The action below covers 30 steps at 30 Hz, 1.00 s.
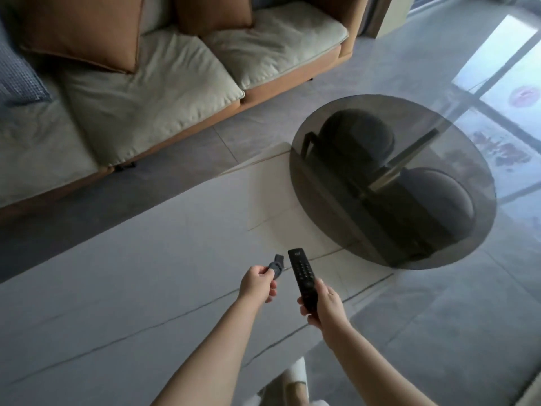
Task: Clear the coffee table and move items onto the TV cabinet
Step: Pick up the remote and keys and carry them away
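My right hand [325, 303] grips the lower end of a long black remote control [301, 275], its buttons facing up and its top pointing away from me. My left hand [257, 284] pinches a small dark grey object [276, 266], maybe a key fob or clip; I cannot tell which. Both hands hover over the white stone coffee table [146, 273], which fills the lower left of the head view. The TV cabinet is not in sight.
A round smoked-glass side table [392, 180] overlaps the white table's far right corner. A sofa with pale seat cushions [152, 92] and orange pillows [87, 30] runs along the back left. Glossy grey floor [439, 332] lies to the right. A white slipper [297, 373] shows below.
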Motion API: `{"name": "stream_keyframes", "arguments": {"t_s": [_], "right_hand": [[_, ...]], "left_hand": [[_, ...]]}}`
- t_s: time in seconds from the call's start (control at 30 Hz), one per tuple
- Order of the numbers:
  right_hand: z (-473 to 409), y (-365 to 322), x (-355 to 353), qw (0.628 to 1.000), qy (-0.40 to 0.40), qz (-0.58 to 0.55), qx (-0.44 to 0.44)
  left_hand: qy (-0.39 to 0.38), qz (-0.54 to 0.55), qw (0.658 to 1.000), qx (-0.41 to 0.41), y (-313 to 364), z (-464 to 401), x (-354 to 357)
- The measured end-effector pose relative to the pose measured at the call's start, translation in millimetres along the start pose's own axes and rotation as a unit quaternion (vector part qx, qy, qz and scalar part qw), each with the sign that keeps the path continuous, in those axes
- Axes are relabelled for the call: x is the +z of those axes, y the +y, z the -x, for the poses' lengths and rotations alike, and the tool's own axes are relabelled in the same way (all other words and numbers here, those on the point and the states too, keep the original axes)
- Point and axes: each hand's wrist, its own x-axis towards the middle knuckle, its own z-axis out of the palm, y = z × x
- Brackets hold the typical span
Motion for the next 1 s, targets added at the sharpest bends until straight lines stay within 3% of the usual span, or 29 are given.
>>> {"name": "stream_keyframes", "arguments": {"t_s": [0.43,0.77,1.0], "right_hand": [[173.5,61.4,-25.6,0.970,0.117,-0.198,-0.073],[249.2,127.5,-67.5,0.898,0.229,-0.364,-0.098],[303.9,218.7,-114.8,0.828,0.307,-0.463,-0.076]], "left_hand": [[-0.194,-0.032,0.978,0.063,13.5,158.5,3.4],[-0.321,-0.181,0.924,0.100,-9.1,239.8,58.5],[-0.410,-0.282,0.857,0.136,-63.3,316.5,117.4]]}}
